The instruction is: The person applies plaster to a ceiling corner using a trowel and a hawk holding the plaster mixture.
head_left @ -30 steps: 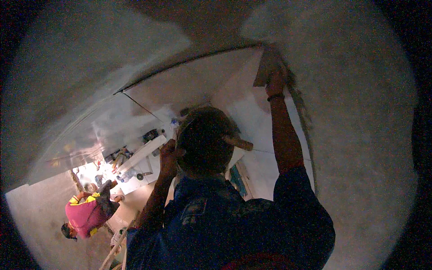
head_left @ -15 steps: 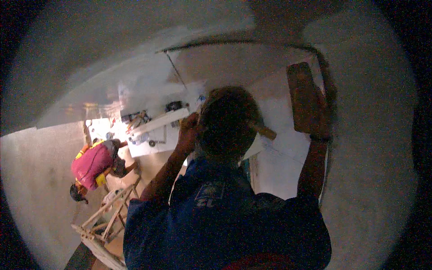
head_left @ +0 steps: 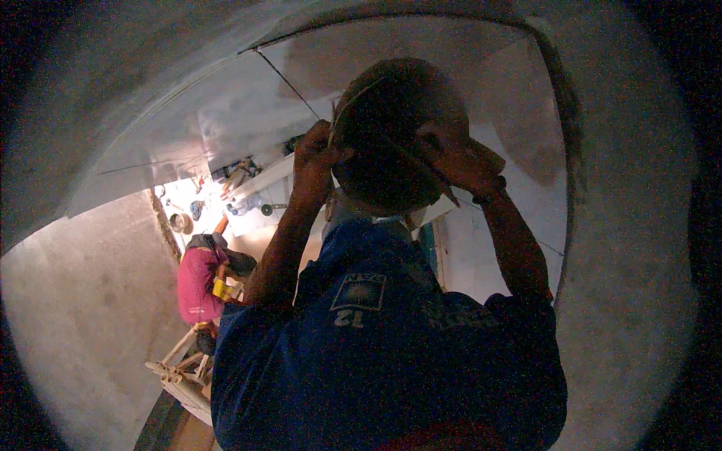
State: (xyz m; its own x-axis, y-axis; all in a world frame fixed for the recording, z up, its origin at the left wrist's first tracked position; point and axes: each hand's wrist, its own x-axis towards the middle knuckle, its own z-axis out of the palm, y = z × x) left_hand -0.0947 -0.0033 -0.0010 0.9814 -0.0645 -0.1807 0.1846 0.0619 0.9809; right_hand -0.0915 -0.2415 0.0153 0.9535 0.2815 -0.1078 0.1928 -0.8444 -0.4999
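Grey wall (head_left: 632, 248) alongside, two hands (head_left: 310, 161) (head_left: 460, 161) hold one vessel (head_left: 395, 124), one float (head_left: 435, 177).

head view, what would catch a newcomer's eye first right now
First, probably, the person's broad dark-blue shirt filling the lower middle. Above it sits a large dark round object, its left edge gripped by the left hand, while the right hand holds a flat tool against or over its right side. At left, a co-worker in a pink top stands out beside a glaringly lit patch.
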